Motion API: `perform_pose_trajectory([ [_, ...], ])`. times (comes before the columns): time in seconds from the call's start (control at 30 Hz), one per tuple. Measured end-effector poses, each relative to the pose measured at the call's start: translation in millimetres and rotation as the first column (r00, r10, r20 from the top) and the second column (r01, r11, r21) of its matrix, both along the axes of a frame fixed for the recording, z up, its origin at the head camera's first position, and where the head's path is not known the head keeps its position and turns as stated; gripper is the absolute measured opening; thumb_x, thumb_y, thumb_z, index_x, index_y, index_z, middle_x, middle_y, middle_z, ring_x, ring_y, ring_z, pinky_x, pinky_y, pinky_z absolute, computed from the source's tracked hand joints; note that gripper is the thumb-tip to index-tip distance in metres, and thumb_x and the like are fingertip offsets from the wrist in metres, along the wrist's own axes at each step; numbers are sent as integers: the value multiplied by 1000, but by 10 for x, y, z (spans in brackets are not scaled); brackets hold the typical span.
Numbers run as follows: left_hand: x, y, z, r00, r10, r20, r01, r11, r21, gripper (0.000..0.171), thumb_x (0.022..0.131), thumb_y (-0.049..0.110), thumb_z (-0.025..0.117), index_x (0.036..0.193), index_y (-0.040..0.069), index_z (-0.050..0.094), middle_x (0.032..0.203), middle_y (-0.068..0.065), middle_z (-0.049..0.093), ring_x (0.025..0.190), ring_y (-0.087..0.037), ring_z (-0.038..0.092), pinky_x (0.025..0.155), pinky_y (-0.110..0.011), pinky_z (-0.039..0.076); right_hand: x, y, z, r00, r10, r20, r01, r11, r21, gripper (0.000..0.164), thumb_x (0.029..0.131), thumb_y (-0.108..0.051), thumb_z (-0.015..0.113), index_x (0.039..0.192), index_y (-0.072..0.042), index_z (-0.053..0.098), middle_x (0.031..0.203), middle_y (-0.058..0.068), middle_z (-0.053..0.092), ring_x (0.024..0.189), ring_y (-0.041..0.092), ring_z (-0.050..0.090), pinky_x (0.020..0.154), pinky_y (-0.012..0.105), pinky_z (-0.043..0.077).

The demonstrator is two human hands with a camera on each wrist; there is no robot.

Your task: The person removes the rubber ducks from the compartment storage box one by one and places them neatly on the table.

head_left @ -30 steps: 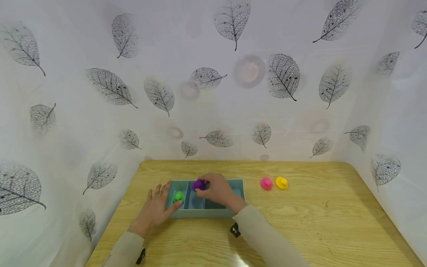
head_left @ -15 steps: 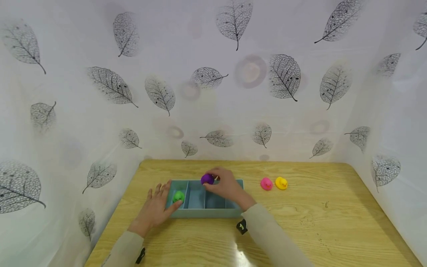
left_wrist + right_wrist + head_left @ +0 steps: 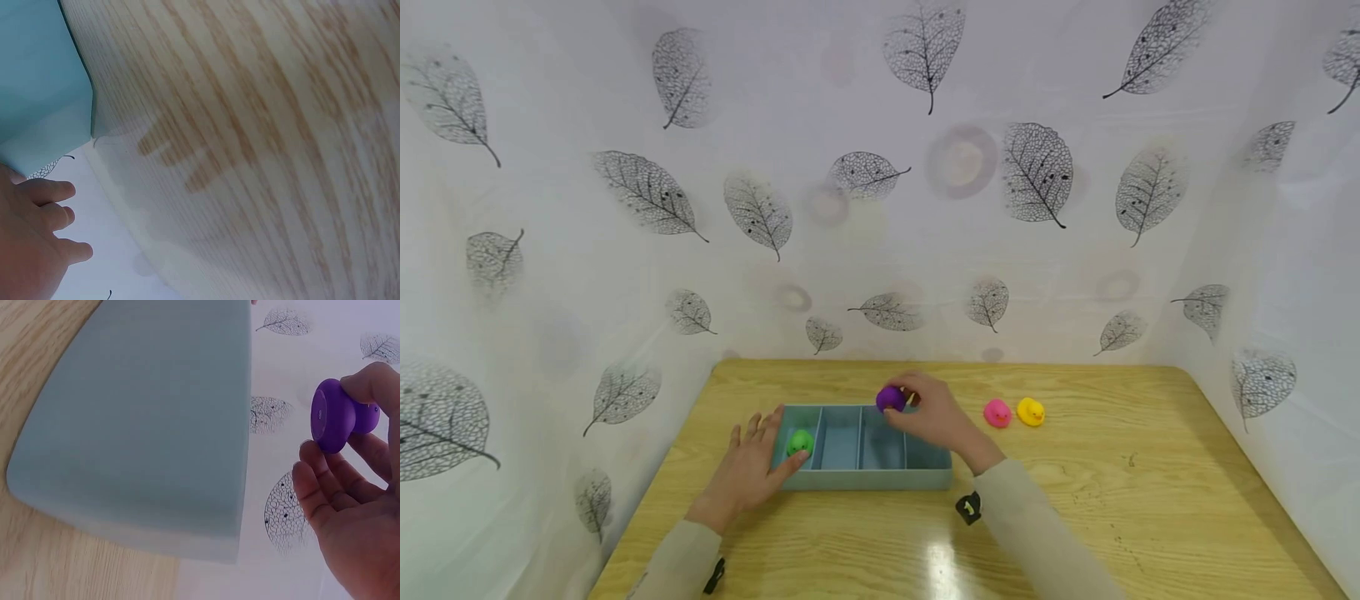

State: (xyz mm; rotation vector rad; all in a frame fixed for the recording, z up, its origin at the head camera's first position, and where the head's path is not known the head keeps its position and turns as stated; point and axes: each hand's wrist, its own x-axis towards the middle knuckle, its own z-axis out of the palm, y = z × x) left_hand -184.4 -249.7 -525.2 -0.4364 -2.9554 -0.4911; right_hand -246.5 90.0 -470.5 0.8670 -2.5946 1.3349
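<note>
My right hand [image 3: 931, 410] pinches a purple rubber duck [image 3: 335, 416] between thumb and fingers. In the head view the duck is over the back rim of a blue-green divided box [image 3: 868, 479], above its third compartment from the left. The right wrist view shows the duck's flat base turned toward the box and held above the rim. My left hand [image 3: 747, 471] rests at the box's left end with fingers spread, its thumb reaching over the front rim. Beside that thumb a green rubber duck [image 3: 800, 442] sits in the leftmost compartment. The other compartments hold nothing visible.
Right of the box, a pink duck [image 3: 997, 413] and a yellow duck [image 3: 1031, 411] stand side by side on the wooden table [image 3: 1075, 500]. A white leaf-print sheet [image 3: 865, 250] encloses the table's back and sides.
My right hand has carried the purple duck rightward and slightly up, from over the second compartment to over the third. My left hand has stayed at the box's left end.
</note>
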Motion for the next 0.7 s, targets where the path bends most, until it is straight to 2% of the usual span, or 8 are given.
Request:
perform_pose_trajectory([
  [0.23, 2, 11, 24, 1000, 3, 19, -3, 1000, 1, 91, 105, 59, 53, 168, 3, 19, 158, -31, 47, 153, -55, 32, 121, -79, 19, 12, 134, 8, 1000, -19, -20, 20, 1000, 9, 32, 86, -15, 83, 117, -11, 76, 116, 5, 74, 94, 15, 65, 82, 40, 62],
  [0.43, 6, 13, 25, 1000, 5, 19, -5, 1000, 2, 91, 105, 59, 53, 168, 3, 19, 159, -31, 47, 154, -55, 32, 121, -79, 19, 16, 247, -17, 999, -34, -34, 34, 999, -10, 39, 86, -13, 83, 124, -8, 75, 120, 9, 74, 94, 18, 65, 82, 41, 63],
  [0.7, -1, 4, 8, 1000, 2, 9, -2, 1000, 3, 91, 105, 59, 53, 168, 4, 18, 158, -31, 48, 153, -55, 33, 121, -79, 20, 31, 396, -7, 996, -84, -21, 84, 996, 0, 47, 86, -17, 83, 131, -7, 72, 123, 9, 75, 94, 16, 63, 74, 30, 58],
])
